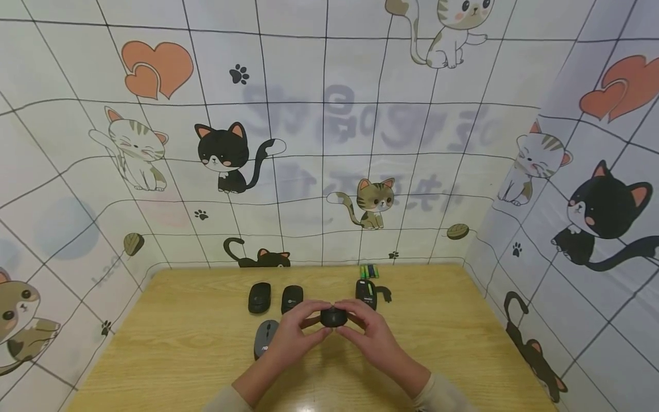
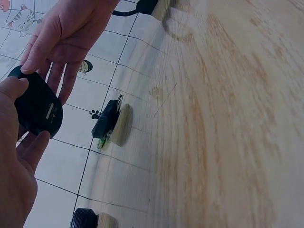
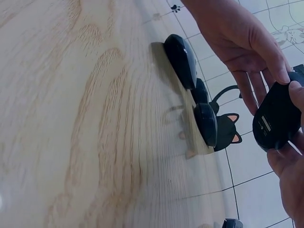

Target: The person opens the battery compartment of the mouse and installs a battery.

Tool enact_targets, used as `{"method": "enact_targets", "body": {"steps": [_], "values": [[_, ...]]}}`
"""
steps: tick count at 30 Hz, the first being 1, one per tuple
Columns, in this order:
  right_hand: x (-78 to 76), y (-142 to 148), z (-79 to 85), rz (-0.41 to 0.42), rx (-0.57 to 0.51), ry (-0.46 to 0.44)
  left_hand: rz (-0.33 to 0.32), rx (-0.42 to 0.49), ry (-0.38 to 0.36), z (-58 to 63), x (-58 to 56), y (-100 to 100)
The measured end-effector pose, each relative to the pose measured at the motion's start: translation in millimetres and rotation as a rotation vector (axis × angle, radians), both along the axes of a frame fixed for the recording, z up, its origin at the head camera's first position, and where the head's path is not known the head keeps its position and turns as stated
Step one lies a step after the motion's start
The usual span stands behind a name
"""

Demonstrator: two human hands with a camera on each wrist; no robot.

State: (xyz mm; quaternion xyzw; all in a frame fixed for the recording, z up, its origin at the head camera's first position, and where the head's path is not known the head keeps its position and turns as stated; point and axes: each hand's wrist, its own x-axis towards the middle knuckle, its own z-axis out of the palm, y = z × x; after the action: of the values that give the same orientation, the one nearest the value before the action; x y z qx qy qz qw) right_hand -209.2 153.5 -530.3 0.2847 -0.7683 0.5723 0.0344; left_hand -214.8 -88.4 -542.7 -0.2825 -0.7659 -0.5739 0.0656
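A black computer mouse (image 1: 333,318) is held up over the table between both hands, with fingertips and thumbs at its edges. My left hand (image 1: 294,336) grips its left side and my right hand (image 1: 374,335) its right. In the left wrist view the mouse's flat underside (image 2: 40,107) shows, with a small pale label; the right wrist view shows the label (image 3: 266,123) too. Just beyond the right hand lies another black mouse (image 1: 366,292), bottom up, with a green battery in it. Beside that mouse is a dark loose cover (image 1: 384,293).
Several batteries (image 1: 369,271) lie at the table's back edge. Left of the hands are a black mouse (image 1: 259,297), a second black mouse (image 1: 292,296) and a grey mouse (image 1: 265,336), partly hidden by the left arm. A cat-print cloth (image 1: 298,217) hangs behind the wooden table (image 1: 180,332).
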Motion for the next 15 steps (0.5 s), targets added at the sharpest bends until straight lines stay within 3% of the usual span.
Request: {"method": "enact_targets", "body": {"steps": [7, 15], "values": [[-0.7, 2.4, 2.5, -0.002, 0.034, 0.021, -0.006, -0.008, -0.025, 1.9, -0.8, -0.3], [1.3, 2.8, 6.4, -0.016, 0.062, -0.002, 0.025, -0.051, 0.039, 2.9, -0.8, -1.0]]}}
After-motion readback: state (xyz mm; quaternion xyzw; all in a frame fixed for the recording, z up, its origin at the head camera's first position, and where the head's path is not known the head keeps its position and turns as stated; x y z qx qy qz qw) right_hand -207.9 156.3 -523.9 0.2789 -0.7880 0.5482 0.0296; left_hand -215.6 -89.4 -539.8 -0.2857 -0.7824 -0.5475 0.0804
